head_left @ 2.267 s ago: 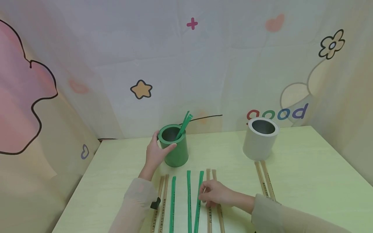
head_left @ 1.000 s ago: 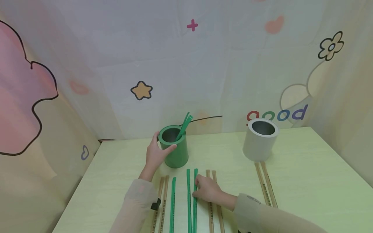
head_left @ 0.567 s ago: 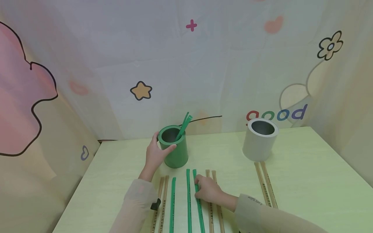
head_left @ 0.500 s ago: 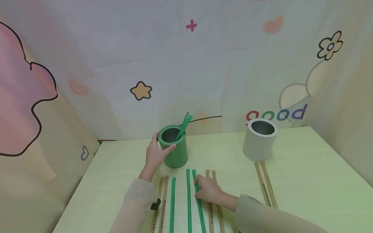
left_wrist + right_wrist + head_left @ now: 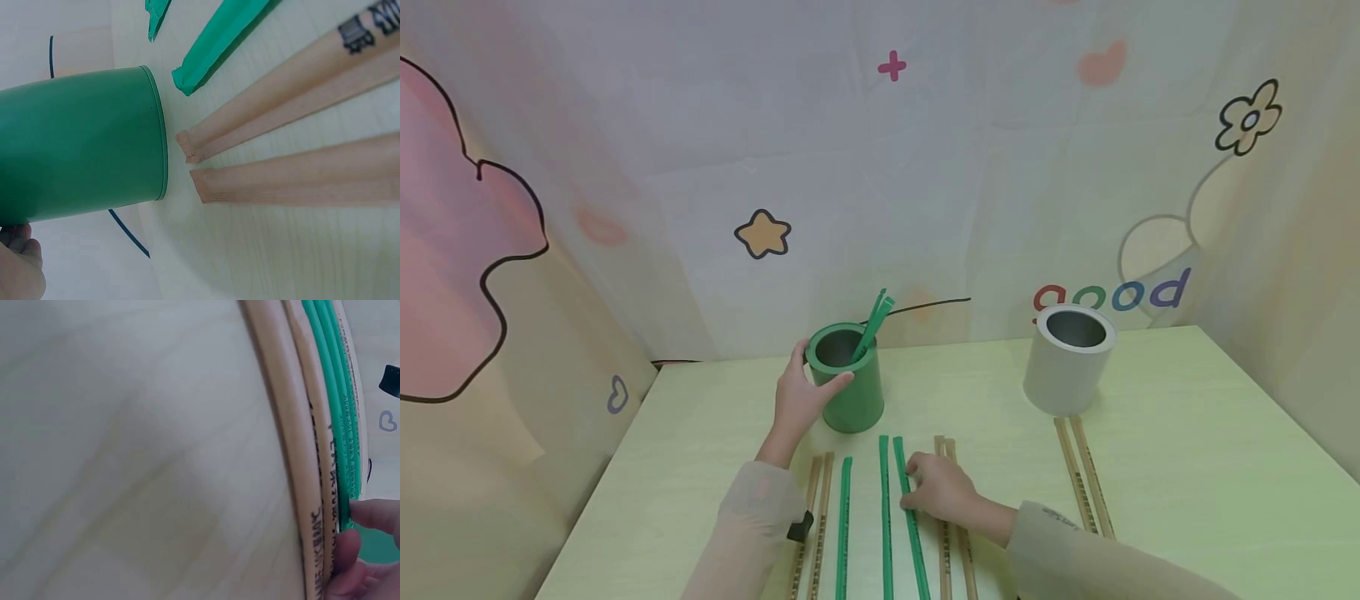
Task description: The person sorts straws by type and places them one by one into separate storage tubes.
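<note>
My left hand [image 5: 799,404] grips the green cylindrical can [image 5: 856,404] by its upper side, thumb in front; in the left wrist view its fingertips show at the can's [image 5: 81,144] lower left. Green paper-wrapped straws [image 5: 872,329] lean out of its mouth. Low over the table, my right hand [image 5: 946,487] pinches a green wrapped straw [image 5: 913,533] between thumb and fingers, its far end tilted left. Another green straw [image 5: 885,508] lies just left of it. Two brown straws [image 5: 945,558] run under the right hand. In the right wrist view my right hand [image 5: 369,556] is at the green straws' edge.
A light grey can [image 5: 1067,375] stands at the back right, two brown straws [image 5: 1086,483] before it. Left of centre lie two more brown straws [image 5: 820,525] and a green one [image 5: 845,525]. A printed curtain [image 5: 850,167] hangs behind the table [image 5: 1210,433].
My right hand moved left and slightly away onto the green straw, which shifted left and then turned to a slant. One brown straw under the hand shifted slightly right. The left hand stays on the can.
</note>
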Tool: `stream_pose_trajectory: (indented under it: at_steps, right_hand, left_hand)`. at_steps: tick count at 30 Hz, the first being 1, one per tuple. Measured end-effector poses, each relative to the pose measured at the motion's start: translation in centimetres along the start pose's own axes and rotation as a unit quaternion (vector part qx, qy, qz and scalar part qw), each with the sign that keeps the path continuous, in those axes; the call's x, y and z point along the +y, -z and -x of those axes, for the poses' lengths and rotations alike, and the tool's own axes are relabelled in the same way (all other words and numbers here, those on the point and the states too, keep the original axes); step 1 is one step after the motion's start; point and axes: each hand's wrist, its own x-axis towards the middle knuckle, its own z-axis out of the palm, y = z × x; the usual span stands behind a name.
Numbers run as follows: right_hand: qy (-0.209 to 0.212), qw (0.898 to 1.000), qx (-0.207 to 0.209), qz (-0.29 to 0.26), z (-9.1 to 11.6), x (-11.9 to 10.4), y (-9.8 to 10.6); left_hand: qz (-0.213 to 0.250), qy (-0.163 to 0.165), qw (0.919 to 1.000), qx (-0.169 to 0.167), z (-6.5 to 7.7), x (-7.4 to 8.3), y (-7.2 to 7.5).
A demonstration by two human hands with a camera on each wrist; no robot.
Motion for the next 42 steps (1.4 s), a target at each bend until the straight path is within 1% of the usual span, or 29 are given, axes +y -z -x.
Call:
stream_pose_trajectory:
  at_steps: [6, 11, 18, 26, 29, 33, 35, 38, 42]
  right_hand:
    - [-0.013, 0.999, 0.010, 0.027, 0.0, -0.3, -0.1]
    - [-0.010, 0.999, 0.020, 0.039, 0.1, -0.6, -0.1]
    - [-0.011, 0.999, 0.029, 0.039, 0.1, -0.9, -0.1]
    - [-0.009, 0.999, 0.033, 0.029, 0.1, -0.9, -0.3]
    - [-0.009, 1.000, 0.029, 0.007, 0.0, -0.5, -0.3]
    - [-0.015, 0.998, 0.024, -0.054, -0.1, 0.1, -0.2]
    - [-0.014, 0.996, 0.028, -0.086, 0.0, 0.3, 0.0]
    - [-0.006, 0.992, 0.040, -0.118, 0.0, 0.4, 0.4]
    - [-0.006, 0.985, 0.049, -0.166, 0.0, 0.3, 1.1]
  left_hand:
    - [0.005, 0.003, 1.0000, -0.003, 0.1, 0.1, 0.1]
    - [0.001, 0.004, 1.0000, -0.003, 0.0, 0.0, 0.1]
    - [0.000, 0.006, 1.0000, -0.003, 0.0, 0.1, 0.2]
    - [-0.005, -0.001, 1.0000, 0.001, 0.0, 0.1, 0.1]
    - [-0.006, -0.002, 1.0000, 0.001, -0.1, 0.0, 0.1]
    - [-0.007, -0.003, 1.0000, 0.001, -0.1, -0.1, 0.0]
    - [-0.007, -0.005, 1.0000, 0.001, -0.1, -0.1, 0.0]
    - [-0.005, -0.008, 1.0000, 0.001, 0.0, -0.1, 0.0]
    - [-0.004, -0.009, 1.0000, 0.002, 0.0, -0.1, -0.1]
